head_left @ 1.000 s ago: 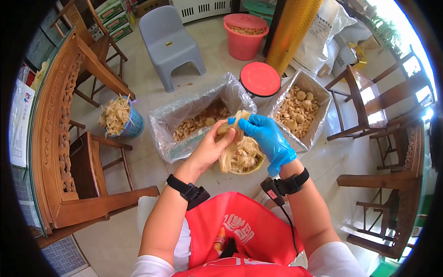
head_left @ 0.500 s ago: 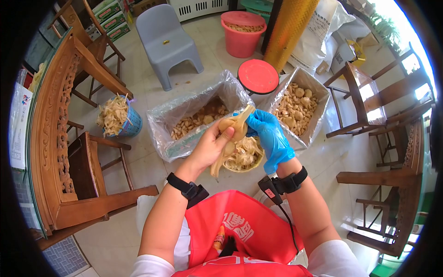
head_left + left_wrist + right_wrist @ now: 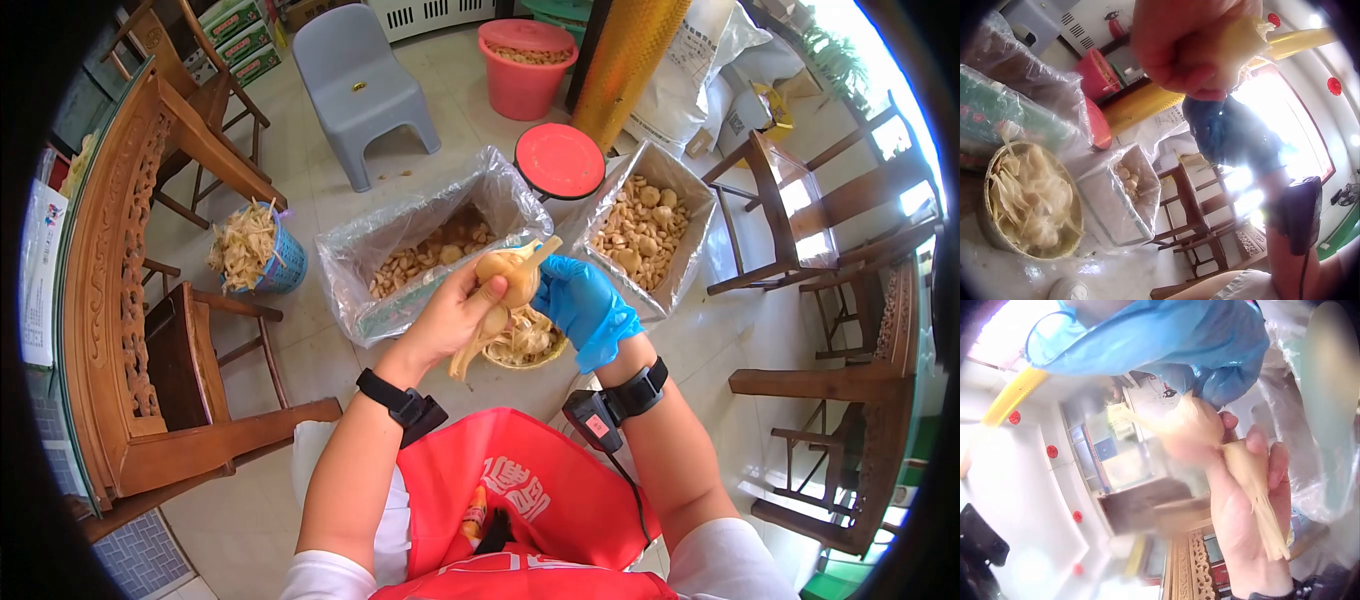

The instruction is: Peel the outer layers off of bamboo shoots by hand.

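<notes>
In the head view my bare left hand [image 3: 437,315] grips a garlic bulb [image 3: 522,287] with its stem pointing up and right. A second, smaller bulb [image 3: 1249,464] is held in the same palm, its dry stalk hanging down past the fingers. My right hand [image 3: 588,308], in a blue glove, has its fingers curled against the upper side of the first bulb; the fingertips are partly hidden behind it. Below the hands stands a round yellow basket [image 3: 991,226] full of papery garlic skins [image 3: 1034,203].
A plastic-lined crate [image 3: 338,262] with garlic cloves stands ahead left; another lined crate [image 3: 702,238] with cloves and bulbs ahead right. Between them is a red-topped stool [image 3: 560,160]. A blue basket [image 3: 291,268] of husks, a grey chair [image 3: 362,95] and wooden furniture [image 3: 230,445] stand around.
The pale loose layer around the bulb in the first frame no longer covers it; the round bulb shows. The gloved hand has shifted slightly down and right along the bulb.
</notes>
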A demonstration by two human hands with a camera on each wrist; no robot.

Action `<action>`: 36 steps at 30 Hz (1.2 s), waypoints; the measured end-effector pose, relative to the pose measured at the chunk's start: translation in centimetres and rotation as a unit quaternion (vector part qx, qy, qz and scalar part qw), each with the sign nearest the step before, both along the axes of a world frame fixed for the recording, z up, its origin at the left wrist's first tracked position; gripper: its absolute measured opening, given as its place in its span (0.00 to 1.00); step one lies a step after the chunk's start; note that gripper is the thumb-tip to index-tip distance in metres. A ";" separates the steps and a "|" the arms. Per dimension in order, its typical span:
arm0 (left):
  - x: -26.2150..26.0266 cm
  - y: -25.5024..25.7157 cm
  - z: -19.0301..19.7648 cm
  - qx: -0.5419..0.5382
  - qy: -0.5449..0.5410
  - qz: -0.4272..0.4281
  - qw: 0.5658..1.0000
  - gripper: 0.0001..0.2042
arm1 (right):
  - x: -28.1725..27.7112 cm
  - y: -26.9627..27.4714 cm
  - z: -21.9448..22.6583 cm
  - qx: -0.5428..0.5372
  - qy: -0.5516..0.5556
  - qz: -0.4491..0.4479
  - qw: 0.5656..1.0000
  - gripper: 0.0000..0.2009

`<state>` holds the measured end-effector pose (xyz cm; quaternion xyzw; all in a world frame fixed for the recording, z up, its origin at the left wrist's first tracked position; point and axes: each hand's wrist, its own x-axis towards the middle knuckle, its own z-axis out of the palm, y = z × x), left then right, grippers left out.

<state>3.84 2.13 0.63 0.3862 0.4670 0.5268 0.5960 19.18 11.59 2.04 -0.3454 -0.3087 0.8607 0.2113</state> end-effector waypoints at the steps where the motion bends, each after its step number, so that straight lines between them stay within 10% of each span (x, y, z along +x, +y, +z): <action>1: 0.0 0.0 -0.1 0.001 -0.007 0.002 1.000 0.25 | 0.0 0.0 0.1 -0.018 0.003 0.003 1.000 0.15; 8: -0.2 0.4 -0.8 0.002 -0.093 -0.024 0.995 0.26 | -0.1 0.5 -0.8 -0.105 0.134 0.027 0.985 0.15; 16: 0.1 1.3 -1.5 0.027 0.071 0.092 0.993 0.24 | -1.6 -0.8 -1.1 0.248 -0.087 -0.121 0.957 0.12; 26: 0.8 1.4 -1.4 -0.021 0.005 0.190 0.982 0.18 | -2.4 -1.7 -1.3 0.330 -0.148 -0.093 0.928 0.11; 30: 0.6 1.4 -1.3 0.055 0.042 0.169 0.983 0.16 | -2.0 -1.4 0.9 0.092 -0.052 -0.107 0.989 0.11; 36: 0.5 1.0 -0.5 -0.001 -0.052 0.091 0.994 0.16 | -0.3 0.6 -1.3 0.082 -0.017 -0.082 0.993 0.13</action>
